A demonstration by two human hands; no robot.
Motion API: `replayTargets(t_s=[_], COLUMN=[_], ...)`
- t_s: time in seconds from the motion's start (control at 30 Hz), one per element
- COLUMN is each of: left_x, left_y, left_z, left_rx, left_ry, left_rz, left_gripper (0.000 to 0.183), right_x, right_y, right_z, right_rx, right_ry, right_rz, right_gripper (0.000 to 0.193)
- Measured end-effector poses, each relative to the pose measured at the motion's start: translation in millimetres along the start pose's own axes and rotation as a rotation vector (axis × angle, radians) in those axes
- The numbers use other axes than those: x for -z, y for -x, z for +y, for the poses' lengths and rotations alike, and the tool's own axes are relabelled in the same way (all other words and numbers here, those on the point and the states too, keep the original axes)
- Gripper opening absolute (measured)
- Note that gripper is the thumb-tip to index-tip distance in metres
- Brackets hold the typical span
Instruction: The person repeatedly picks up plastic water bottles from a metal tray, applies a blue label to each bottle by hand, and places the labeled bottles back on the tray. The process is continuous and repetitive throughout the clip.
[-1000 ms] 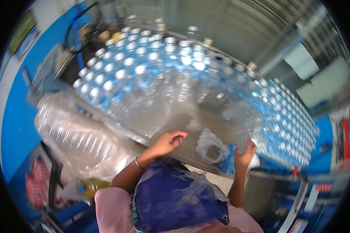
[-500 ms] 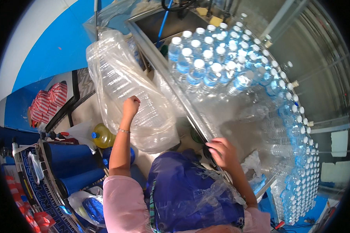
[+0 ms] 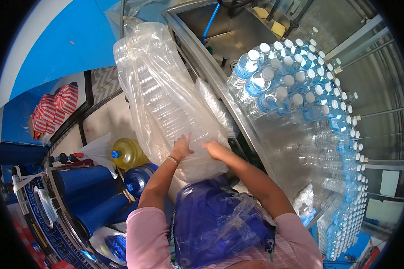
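A large clear plastic bag (image 3: 157, 89) stands tilted in front of me, packed with rows of clear bottles that show through the film. My left hand (image 3: 181, 148) is on the lower part of the bag, its fingers bent into the film. Close by on the right, my right hand (image 3: 216, 149) pinches the same film with its fingers drawn together. A small gap separates the two hands. The fingertips are partly hidden in the creased plastic. Filled bottles (image 3: 260, 83) with white caps and blue labels crowd the steel counter (image 3: 274, 148) to the right.
A steel sink (image 3: 220, 27) with a blue stick lies beyond the bottles, yellow sponges (image 3: 277, 29) on its edge. To the left are a yellow jug (image 3: 129, 152), a blue jug (image 3: 139, 181) and blue cylinders (image 3: 87, 181). Crumpled white plastic (image 3: 304, 201) sits on the counter.
My right hand has left the counter's edge and come onto the bag. My left hand has moved right and down along the bag. The view has shifted, so the bottles appear farther right.
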State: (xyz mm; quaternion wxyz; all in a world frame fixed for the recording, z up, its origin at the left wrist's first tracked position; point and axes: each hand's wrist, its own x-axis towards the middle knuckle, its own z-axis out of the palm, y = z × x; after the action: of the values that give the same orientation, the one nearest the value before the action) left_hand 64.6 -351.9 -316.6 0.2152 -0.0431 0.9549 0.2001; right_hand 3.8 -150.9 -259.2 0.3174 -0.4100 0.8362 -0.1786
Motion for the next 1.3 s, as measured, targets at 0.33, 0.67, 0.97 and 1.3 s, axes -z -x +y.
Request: replayTargets(t_s=[0.33,0.67,0.97,1.3], left_x=[63,142,144,108], left_y=[-26,-49,-34,-4], left_z=[-8,-30,-25,-37], left_rx=[0.270,0.202,0.144,0.139], left_ry=[-0.213,-0.285,-0.366,-0.240], left_rz=[0.298,0.354,0.282,0.007], left_gripper=[0.066,0.046,0.062,0.070], right_x=[-42,-39,-44,-27], right_y=[-15,-37,-14,10], right_z=[21,20,-19,-19], right_rx=[-0.121,-0.316,-0.330,-0.295], right_ry=[0.181,0.030,0.442,0.183], right_rz=[0.107,0.120,0.135,0.154], right_gripper=[0.052,0.028,0.030,0.029])
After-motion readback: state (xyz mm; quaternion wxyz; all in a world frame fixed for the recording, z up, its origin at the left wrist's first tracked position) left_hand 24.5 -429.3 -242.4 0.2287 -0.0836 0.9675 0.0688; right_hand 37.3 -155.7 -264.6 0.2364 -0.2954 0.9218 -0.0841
